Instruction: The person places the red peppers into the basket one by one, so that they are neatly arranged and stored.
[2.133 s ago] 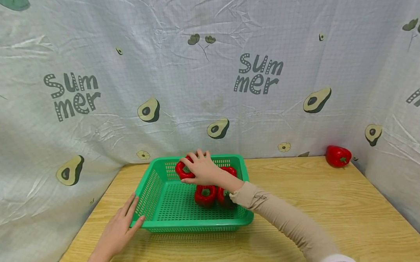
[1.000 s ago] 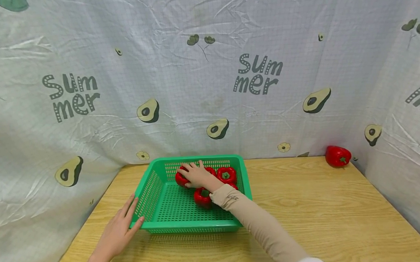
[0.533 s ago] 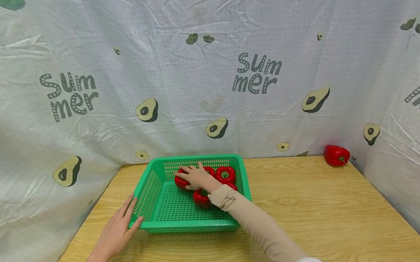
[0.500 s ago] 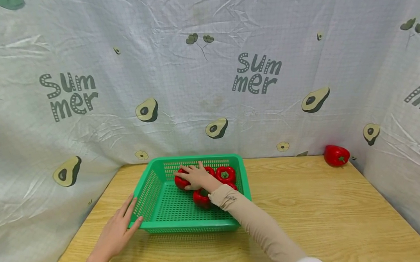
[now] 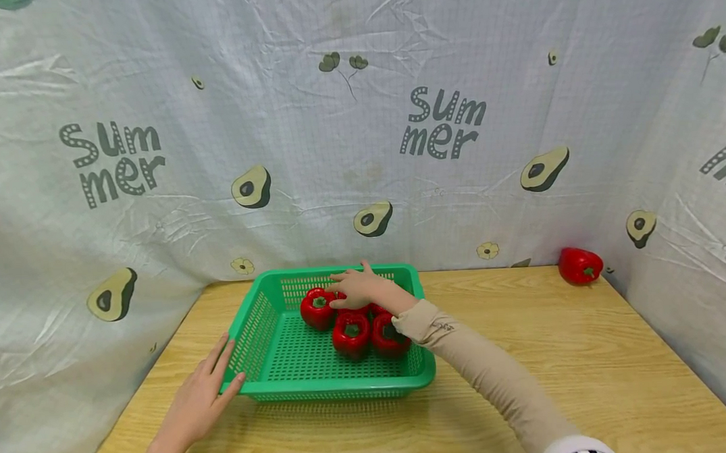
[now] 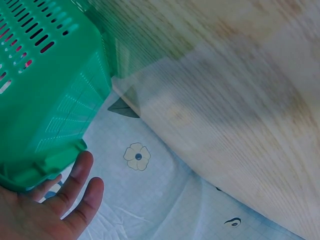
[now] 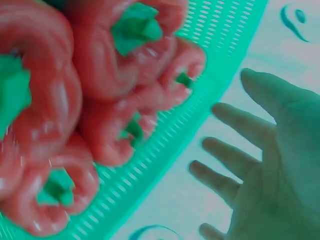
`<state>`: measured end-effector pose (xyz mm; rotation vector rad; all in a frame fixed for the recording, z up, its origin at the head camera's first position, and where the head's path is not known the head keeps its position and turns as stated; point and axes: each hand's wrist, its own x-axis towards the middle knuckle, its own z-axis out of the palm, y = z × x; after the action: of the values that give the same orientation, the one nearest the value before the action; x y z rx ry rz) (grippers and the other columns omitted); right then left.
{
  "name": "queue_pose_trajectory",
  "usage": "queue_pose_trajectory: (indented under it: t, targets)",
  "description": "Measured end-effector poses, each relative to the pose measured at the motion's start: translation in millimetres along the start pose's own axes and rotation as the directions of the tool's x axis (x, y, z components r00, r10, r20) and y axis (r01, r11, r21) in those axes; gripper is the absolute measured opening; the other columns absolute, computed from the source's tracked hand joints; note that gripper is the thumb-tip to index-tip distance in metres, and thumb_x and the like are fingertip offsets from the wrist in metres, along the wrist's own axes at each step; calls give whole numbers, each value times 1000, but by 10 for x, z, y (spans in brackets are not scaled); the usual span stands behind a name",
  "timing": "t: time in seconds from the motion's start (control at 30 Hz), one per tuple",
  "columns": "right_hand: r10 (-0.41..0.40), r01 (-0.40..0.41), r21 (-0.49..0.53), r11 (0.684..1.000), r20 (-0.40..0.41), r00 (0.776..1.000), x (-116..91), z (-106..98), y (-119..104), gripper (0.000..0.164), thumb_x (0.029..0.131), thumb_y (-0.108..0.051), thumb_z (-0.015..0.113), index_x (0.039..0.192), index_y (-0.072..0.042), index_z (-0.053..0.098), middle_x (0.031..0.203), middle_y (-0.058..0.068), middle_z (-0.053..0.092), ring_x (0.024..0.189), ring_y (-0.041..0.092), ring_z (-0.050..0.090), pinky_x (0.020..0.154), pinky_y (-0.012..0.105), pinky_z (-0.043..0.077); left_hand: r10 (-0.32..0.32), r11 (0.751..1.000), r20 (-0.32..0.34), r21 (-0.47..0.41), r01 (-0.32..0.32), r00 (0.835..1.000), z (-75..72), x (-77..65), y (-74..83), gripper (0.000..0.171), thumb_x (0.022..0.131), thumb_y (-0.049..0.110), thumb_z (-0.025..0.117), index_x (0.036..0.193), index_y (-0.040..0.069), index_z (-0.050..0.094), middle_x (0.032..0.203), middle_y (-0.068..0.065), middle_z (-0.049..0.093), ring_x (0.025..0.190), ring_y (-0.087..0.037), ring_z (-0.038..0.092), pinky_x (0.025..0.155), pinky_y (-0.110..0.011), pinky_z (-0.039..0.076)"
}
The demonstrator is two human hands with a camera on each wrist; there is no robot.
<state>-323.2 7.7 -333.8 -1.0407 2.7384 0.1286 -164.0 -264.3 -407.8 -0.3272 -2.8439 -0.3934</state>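
A green plastic basket with slotted walls stands on the table, and several red bell peppers sit upright in it, green stems up. The leftmost bell pepper is by the back wall. My right hand is over the back peppers with its fingers spread, holding nothing; in the right wrist view its fingers are apart from the peppers. My left hand rests at the basket's left rim near the front corner, fingers extended. In the left wrist view its fingers are beside the basket's rim.
Another red bell pepper lies on its side at the table's back right corner. A pale curtain printed with avocados hangs behind and along both sides. The wooden table extends to the right of the basket.
The right hand set a bell pepper down at the left of the group in the basket, let go, and rose to the right. The left hand stayed at the rim.
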Motion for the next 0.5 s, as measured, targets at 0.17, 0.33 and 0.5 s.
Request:
queue_pose_trajectory:
  t: [0.17, 0.33, 0.5]
  targets:
    - [-9, 9, 25, 1000, -2, 1000, -303, -130, 156, 43, 92, -43, 41, 132, -28, 44, 145, -5, 31, 134, 21, 27, 108, 56, 3, 2, 1000, 6, -5, -2, 1000, -2, 11, 8, 61, 92, 32, 46, 138, -4, 28, 142, -25, 25, 116, -47, 40, 85, -59, 38]
    - [-20, 21, 24, 999, -59, 998, -583, -171, 409, 40, 92, -38, 45, 129, -24, 50, 141, -1, 40, 131, 24, 32, 105, 58, 6, 2, 1000, 11, -6, -2, 1000, -5, 15, 10, 61, 92, 32, 46, 138, -4, 28, 142, -25, 25, 116, -47, 39, 85, -59, 38]
    - [-19, 26, 44, 999, -150, 989, -796, -72, 731, 34, 92, -30, 47, 124, -20, 56, 136, 5, 46, 127, 26, 39, 102, 62, 9, 0, 1000, 16, -6, 0, 1000, -8, 19, 10, 61, 92, 32, 46, 138, -4, 28, 142, -24, 25, 116, -47, 40, 85, -59, 38]
